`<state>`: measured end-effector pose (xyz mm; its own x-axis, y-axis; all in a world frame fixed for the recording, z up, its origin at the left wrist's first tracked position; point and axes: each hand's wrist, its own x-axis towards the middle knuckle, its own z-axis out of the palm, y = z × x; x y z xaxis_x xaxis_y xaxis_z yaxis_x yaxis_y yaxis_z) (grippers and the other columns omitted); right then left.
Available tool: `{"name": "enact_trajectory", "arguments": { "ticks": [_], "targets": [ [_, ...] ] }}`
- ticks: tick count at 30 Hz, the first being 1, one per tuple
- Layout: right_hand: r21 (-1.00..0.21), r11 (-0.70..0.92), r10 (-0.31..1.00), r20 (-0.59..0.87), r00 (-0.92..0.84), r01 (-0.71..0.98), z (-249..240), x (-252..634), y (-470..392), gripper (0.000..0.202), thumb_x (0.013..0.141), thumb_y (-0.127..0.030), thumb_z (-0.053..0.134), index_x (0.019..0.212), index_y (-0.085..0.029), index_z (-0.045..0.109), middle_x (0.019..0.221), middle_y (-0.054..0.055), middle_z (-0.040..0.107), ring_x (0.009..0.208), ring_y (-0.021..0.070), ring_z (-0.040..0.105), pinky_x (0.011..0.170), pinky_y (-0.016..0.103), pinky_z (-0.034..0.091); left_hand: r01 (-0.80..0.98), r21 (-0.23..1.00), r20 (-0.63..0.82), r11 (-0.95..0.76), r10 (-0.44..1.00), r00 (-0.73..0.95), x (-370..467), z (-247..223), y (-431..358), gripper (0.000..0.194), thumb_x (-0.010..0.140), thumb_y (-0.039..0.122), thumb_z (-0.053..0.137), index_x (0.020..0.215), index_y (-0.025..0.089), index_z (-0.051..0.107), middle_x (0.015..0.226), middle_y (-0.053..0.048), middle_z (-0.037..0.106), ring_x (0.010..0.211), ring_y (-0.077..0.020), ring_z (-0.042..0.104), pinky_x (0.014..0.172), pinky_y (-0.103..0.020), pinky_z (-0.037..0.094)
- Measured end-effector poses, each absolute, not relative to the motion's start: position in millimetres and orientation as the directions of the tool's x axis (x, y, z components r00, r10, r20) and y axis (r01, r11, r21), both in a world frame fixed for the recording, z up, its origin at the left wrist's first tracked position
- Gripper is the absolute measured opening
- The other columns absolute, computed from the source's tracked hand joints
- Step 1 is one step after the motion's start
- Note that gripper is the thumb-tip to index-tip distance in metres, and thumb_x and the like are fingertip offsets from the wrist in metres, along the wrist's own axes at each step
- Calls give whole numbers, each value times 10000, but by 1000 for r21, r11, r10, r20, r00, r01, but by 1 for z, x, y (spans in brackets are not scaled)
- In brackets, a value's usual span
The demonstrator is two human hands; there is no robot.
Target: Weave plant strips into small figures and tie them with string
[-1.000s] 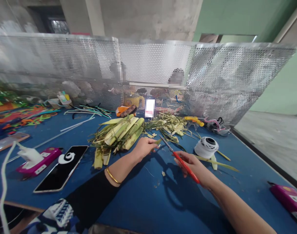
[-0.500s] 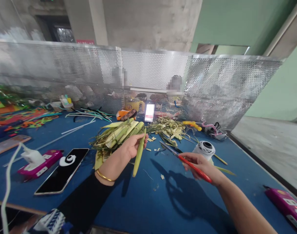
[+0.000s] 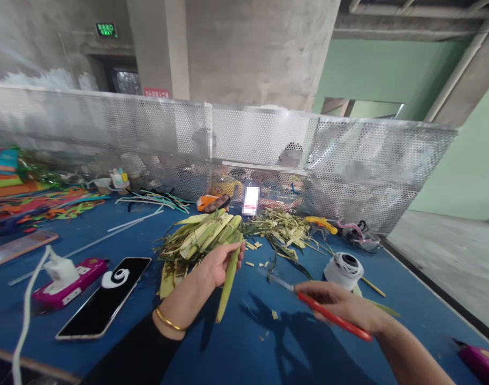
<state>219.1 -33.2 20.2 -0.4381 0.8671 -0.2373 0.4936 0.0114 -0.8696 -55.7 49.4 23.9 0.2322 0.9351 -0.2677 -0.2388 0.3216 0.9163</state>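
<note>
My left hand (image 3: 218, 269) is closed around a long yellow-green husk-like stalk (image 3: 227, 294), which tapers down to a point over the blue table. Just behind it lies a bundle of similar stalks (image 3: 212, 235), partly covered by my hand and wrist. On the right, my right hand (image 3: 341, 303) grips red-handled scissors (image 3: 336, 317). Their silver blades are blurred and point left toward the stalk, apart from it. Small pale trimmings (image 3: 253, 246) are scattered between the hands, and a white spool (image 3: 344, 271) stands beyond my right hand.
A heap of shredded plant strips (image 3: 284, 227) lies at the back, beside a lit phone (image 3: 251, 199). To the left are a dark phone (image 3: 106, 299), a magenta power strip (image 3: 71, 286) and colourful strips (image 3: 55, 206). A perforated metal screen (image 3: 264, 128) closes the far side.
The view has tilted upward, so everything sits lower in the picture. The scissors have turned slightly and their blades have blurred. Both hands keep hold of the same things.
</note>
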Motion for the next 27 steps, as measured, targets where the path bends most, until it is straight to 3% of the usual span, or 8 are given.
{"name": "enact_trajectory", "arguments": {
  "ticks": [4,9,12,16,19,22,25,27],
  "targets": [
    [-834,-33,585,-463,-665,551,21,227,-36,443,597,-355,779,993,-176,690,767,-11,614,672,119,526,617,231,419,-433,759,-421,487,873,246,-57,24,54,115,858,160,565,764,165,629,633,7,578,515,-60,535,488,-163,457],
    [-784,-118,836,-410,-365,610,0,218,0,394,669,-452,693,937,-166,654,685,-11,572,594,116,485,553,234,387,-466,723,-436,509,861,263,-55,22,57,75,854,137,576,826,163,640,625,11,604,491,-69,552,442,-162,456],
    [-782,-105,991,-131,3,614,-5,209,9,365,714,-478,634,924,-179,630,670,-5,551,589,129,472,536,247,365,-470,722,-435,508,861,263,-55,22,56,73,845,130,588,818,170,641,595,15,594,473,-74,542,431,-163,461],
    [-901,-41,952,-167,-257,432,4,198,-1,434,718,-497,646,1014,-182,600,675,-30,537,554,97,444,525,231,352,-470,718,-443,513,858,260,-55,27,51,100,847,115,582,797,169,649,593,5,601,478,-75,540,442,-166,466],
    [-868,-35,817,-310,-486,495,8,189,-1,419,641,-426,742,960,-169,651,688,-22,587,588,96,487,562,224,378,-474,719,-439,508,861,257,-54,30,47,96,834,112,597,767,158,649,589,0,596,476,-76,536,463,-175,469],
    [-779,-101,871,-370,-324,618,3,184,12,365,678,-422,707,939,-168,680,648,-15,604,546,104,488,534,233,381,-469,728,-426,501,865,264,-54,32,46,100,820,104,604,746,158,644,585,-1,589,469,-79,523,467,-184,460],
    [-749,-107,985,-171,-35,654,0,193,22,331,764,-428,614,961,-169,677,712,13,640,604,131,540,550,240,402,-480,736,-400,477,879,259,-55,33,46,109,824,98,590,757,162,647,599,-2,592,483,-82,526,484,-188,459],
    [-739,-66,989,-139,-56,670,4,206,17,332,775,-433,599,953,-164,678,749,26,655,657,150,571,581,248,425,-489,738,-398,465,885,241,-55,33,47,111,831,97,580,769,158,650,613,-4,595,501,-83,538,504,-189,468]
  ]
}}
